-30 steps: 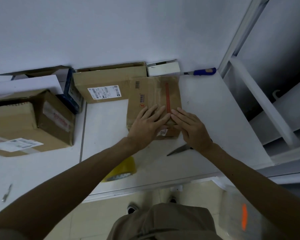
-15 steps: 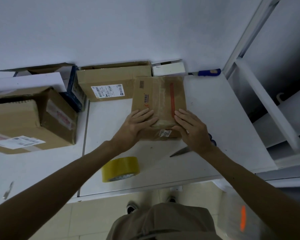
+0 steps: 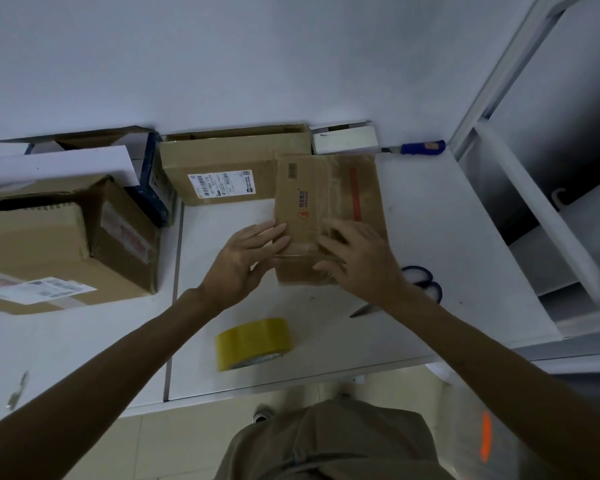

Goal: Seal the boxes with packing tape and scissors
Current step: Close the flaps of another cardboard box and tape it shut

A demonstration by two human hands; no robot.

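Observation:
A small brown cardboard box (image 3: pixel 321 195) with a red stripe and clear tape along its top lies on the white table (image 3: pixel 447 237). My left hand (image 3: pixel 246 258) touches the box's near left edge with straight fingers. My right hand (image 3: pixel 357 258) presses flat on the near right part of its top and front edge. A yellow roll of packing tape (image 3: pixel 253 342) stands on the table near me, left of centre. Blue-handled scissors (image 3: pixel 420 282) lie just right of my right wrist, their blades partly hidden by my forearm.
A larger box with a shipping label (image 3: pixel 222 168) stands behind the small one. A big brown box (image 3: pixel 63 237) sits at the left, with open cartons behind it. A white carton (image 3: pixel 343 140) and a blue-handled knife (image 3: pixel 420 147) lie against the wall. White shelving (image 3: pixel 534 202) rises at right.
Both hands slid back from the middle of the box top toward its near edge, my left hand moving to the left side. The view shifted, revealing more of the tape roll and the scissors.

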